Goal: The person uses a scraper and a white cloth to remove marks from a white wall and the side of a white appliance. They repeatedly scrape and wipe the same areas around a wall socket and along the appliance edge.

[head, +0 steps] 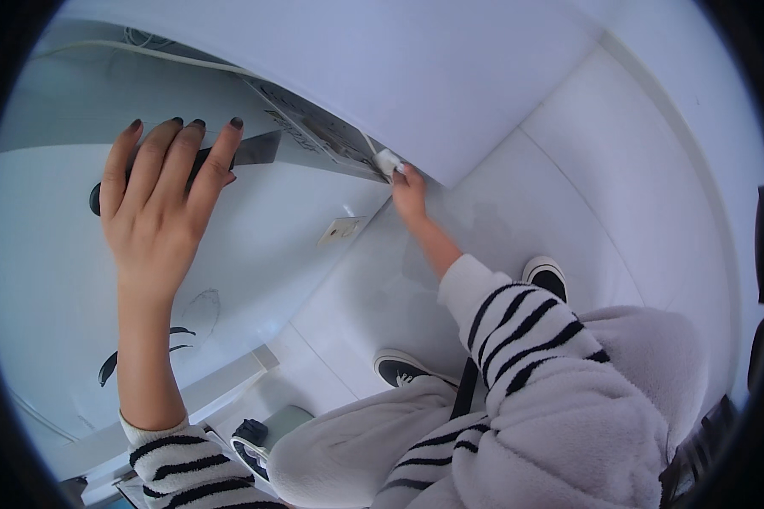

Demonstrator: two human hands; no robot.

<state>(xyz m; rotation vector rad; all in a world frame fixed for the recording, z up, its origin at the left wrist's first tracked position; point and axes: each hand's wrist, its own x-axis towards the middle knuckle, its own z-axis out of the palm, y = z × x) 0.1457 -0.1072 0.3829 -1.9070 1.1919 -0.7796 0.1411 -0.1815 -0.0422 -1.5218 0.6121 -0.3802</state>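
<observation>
My left hand is closed around the black handle of a flat metal blade, perhaps a scraper or a knife; it is raised before a white wall panel. Lower down, near the floor, my right hand pinches a small white item, perhaps a plug or a cloth, at the bottom end of a narrow gap. Inside that gap, beside a large white panel, a metal grille or plate shows, partly hidden. A thin white cord runs down to the white item.
A wall plate sits low on the white wall. A pale cable crosses at the upper left. My shoes stand on light floor tiles. By my left knee is a small bin with a black bag.
</observation>
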